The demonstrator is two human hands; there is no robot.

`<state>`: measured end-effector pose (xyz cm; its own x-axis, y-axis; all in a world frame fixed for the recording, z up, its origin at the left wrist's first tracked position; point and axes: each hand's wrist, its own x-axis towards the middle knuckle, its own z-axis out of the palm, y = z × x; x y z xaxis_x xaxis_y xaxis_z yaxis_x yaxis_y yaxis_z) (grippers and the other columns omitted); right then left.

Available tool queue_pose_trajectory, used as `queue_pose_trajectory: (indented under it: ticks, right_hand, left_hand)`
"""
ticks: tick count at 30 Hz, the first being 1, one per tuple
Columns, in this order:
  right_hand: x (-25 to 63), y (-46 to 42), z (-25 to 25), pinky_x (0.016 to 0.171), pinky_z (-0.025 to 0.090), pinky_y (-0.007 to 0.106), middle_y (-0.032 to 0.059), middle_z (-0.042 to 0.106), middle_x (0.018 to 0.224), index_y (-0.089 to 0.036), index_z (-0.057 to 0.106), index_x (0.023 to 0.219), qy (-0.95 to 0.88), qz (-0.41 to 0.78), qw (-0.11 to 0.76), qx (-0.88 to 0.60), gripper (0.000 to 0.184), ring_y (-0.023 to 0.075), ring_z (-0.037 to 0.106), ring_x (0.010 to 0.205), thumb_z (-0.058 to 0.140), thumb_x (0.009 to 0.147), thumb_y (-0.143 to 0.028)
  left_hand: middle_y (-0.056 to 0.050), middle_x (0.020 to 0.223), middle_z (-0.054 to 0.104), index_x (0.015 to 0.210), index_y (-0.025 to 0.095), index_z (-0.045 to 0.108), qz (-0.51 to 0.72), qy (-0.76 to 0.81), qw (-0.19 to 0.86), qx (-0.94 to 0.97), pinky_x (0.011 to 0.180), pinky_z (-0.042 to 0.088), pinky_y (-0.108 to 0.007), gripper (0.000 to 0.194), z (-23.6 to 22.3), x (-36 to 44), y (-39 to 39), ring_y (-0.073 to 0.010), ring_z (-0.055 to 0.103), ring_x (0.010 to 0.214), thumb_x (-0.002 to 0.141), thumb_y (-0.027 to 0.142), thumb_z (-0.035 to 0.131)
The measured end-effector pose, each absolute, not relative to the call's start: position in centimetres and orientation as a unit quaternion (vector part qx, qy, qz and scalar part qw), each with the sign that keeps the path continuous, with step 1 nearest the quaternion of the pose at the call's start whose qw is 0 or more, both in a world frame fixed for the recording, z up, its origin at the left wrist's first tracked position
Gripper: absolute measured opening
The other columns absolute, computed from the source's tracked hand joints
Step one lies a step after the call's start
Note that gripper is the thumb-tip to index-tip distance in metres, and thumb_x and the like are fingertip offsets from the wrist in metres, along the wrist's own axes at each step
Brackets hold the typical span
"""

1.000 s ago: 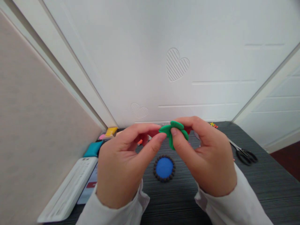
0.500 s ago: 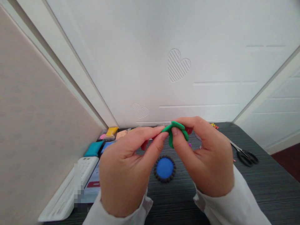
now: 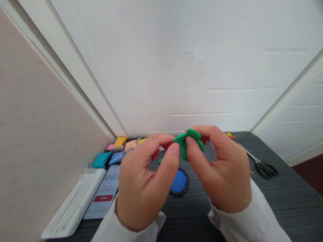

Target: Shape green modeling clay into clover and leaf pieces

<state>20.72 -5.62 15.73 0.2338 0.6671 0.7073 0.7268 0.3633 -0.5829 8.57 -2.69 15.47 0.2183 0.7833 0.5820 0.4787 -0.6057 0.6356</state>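
Both hands are raised over a dark striped table (image 3: 277,201) and pinch one small green clay piece (image 3: 189,141) shaped like leaves, with a bit of red clay showing behind it. My left hand (image 3: 146,181) grips its left tip between thumb and forefinger. My right hand (image 3: 222,171) pinches its right side with thumb and fingers. Below the hands lies a blue clay disc (image 3: 179,181) ringed with dark beads, partly hidden by my left thumb.
Black scissors (image 3: 264,166) lie at the right. At the left are a white tray (image 3: 73,208), a phone (image 3: 104,195) with a lit screen, and several coloured clay packs (image 3: 111,153). A white panelled wall (image 3: 191,70) stands close behind.
My left hand has shifted right and nearer, covering part of the blue disc and uncovering the phone. The green piece stays pinched between both hands.
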Motion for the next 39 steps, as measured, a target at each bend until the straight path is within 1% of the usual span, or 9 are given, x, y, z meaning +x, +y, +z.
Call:
queue_pose_trajectory:
  ticks: [5,8,14,18,22,28,32,35,39]
  right_hand:
    - [20.7,-5.6,15.7,0.062,0.039,0.022,-0.0027,0.057,0.069,-0.018,0.056,0.082,-0.629,-0.014,0.542,-0.558,0.01,0.0084,0.05,0.064,0.05,0.074,-0.017]
    - [20.7,-5.5,15.7,0.061,0.038,0.022,-0.0029,0.057,0.07,-0.019,0.056,0.083,-0.623,-0.009,0.545,-0.562,0.011,0.0083,0.05,0.064,0.05,0.074,-0.017]
    - [21.1,-5.4,15.7,0.059,0.039,0.021,-0.004,0.057,0.072,-0.021,0.054,0.084,-0.621,0.062,0.536,-0.568,0.011,0.0078,0.052,0.065,0.048,0.075,-0.017]
    - [21.2,-5.3,15.8,0.06,0.04,0.021,-0.0042,0.057,0.073,-0.021,0.052,0.085,-0.618,0.101,0.539,-0.563,0.011,0.0081,0.053,0.067,0.047,0.076,-0.018]
    - [21.1,-5.3,15.8,0.062,0.041,0.021,-0.0036,0.058,0.074,-0.021,0.052,0.087,-0.618,0.124,0.542,-0.556,0.012,0.0083,0.053,0.069,0.048,0.076,-0.02]
    - [21.8,-5.2,15.6,0.067,0.044,0.024,-0.001,0.06,0.079,-0.022,0.05,0.102,-0.624,0.272,0.561,-0.47,0.025,0.0102,0.055,0.073,0.045,0.08,-0.033]
    - [23.0,-4.8,15.3,0.073,0.044,0.024,0.0002,0.062,0.091,-0.024,0.05,0.108,-0.63,0.343,0.556,-0.42,0.028,0.0103,0.056,0.08,0.042,0.082,-0.029]
    - [23.4,-4.2,14.9,0.079,0.043,0.028,0.0008,0.059,0.1,-0.026,0.049,0.11,-0.641,0.341,0.537,-0.429,0.031,0.012,0.054,0.085,0.047,0.079,-0.023]
    - [23.2,-3.5,14.6,0.079,0.043,0.031,0.0011,0.06,0.095,-0.026,0.054,0.105,-0.666,0.302,0.531,-0.429,0.028,0.0132,0.054,0.081,0.051,0.077,-0.026]
  left_hand:
    - [0.006,0.071,0.061,0.079,0.025,0.058,0.458,0.42,0.128,0.773,0.065,0.043,-0.022,0.009,15.6,8.9,-2.6,-0.0098,0.055,0.063,0.073,0.022,0.052]
    - [0.006,0.071,0.06,0.077,0.024,0.058,0.455,0.416,0.121,0.778,0.065,0.043,-0.021,0.008,15.8,8.9,-2.6,-0.0096,0.054,0.063,0.073,0.021,0.052]
    - [0.005,0.081,0.063,0.088,0.026,0.058,0.47,0.399,0.194,0.763,0.061,0.043,-0.022,0.016,15.3,7.9,-2.2,-0.0112,0.057,0.07,0.077,0.023,0.048]
    - [0.003,0.084,0.064,0.091,0.028,0.059,0.464,0.403,0.247,0.749,0.062,0.045,-0.025,0.019,15.0,7.5,-1.7,-0.0139,0.059,0.072,0.073,0.026,0.054]
    - [0.002,0.083,0.065,0.091,0.027,0.06,0.487,0.373,0.32,0.722,0.066,0.048,-0.026,0.021,15.1,8.0,-1.5,-0.014,0.06,0.073,0.071,0.023,0.057]
    - [0.002,0.077,0.066,0.085,0.022,0.061,0.562,0.336,0.409,0.635,0.056,0.048,-0.018,0.015,15.2,8.5,-1.2,-0.0098,0.061,0.064,0.071,0.018,0.057]
    - [0.001,0.076,0.066,0.086,0.021,0.061,0.586,0.341,0.418,0.605,0.055,0.048,-0.018,0.016,15.1,8.2,-0.9,-0.0095,0.06,0.061,0.07,0.018,0.058]
    - [0.001,0.075,0.066,0.086,0.02,0.061,0.599,0.337,0.426,0.589,0.056,0.048,-0.018,0.016,15.2,8.4,-1.0,-0.0092,0.06,0.061,0.07,0.018,0.058]
    - [0.001,0.074,0.066,0.084,0.02,0.061,0.601,0.324,0.445,0.579,0.056,0.048,-0.016,0.015,15.3,8.9,-1.4,-0.0081,0.06,0.061,0.069,0.017,0.058]
